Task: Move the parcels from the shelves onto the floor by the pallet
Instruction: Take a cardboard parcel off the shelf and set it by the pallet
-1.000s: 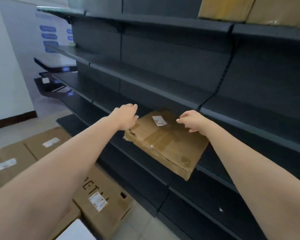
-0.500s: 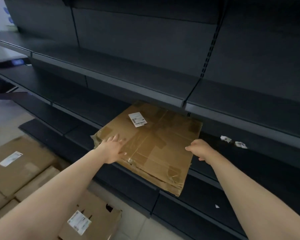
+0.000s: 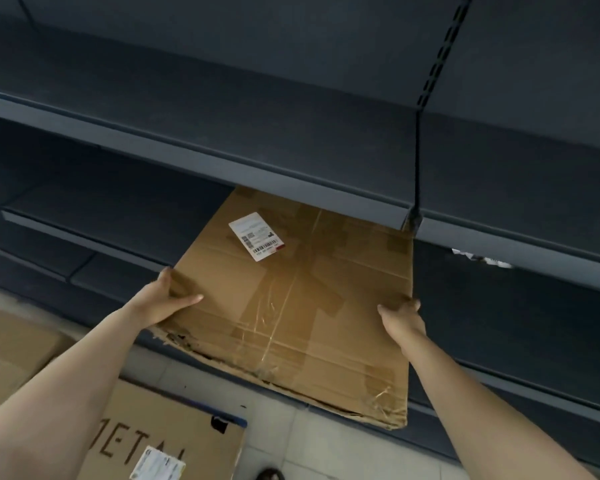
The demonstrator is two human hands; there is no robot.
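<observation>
A flat brown cardboard parcel with tape and a white shipping label lies on a dark shelf, its near part jutting well past the shelf's front edge. My left hand grips the parcel's left edge, thumb on top and fingers underneath. My right hand holds the right edge, fingers curled around the side. The parcel's near left corner is torn. Its far end is hidden under the shelf above.
Dark metal shelving fills the view ahead and to the right. On the tiled floor at lower left lie cardboard boxes, one lettered and one plain. Small white scraps lie on the right shelf bay.
I have come closer to the shelf. Both hands have moved from resting near the parcel to gripping its left and right edges, and the parcel sticks out farther toward me.
</observation>
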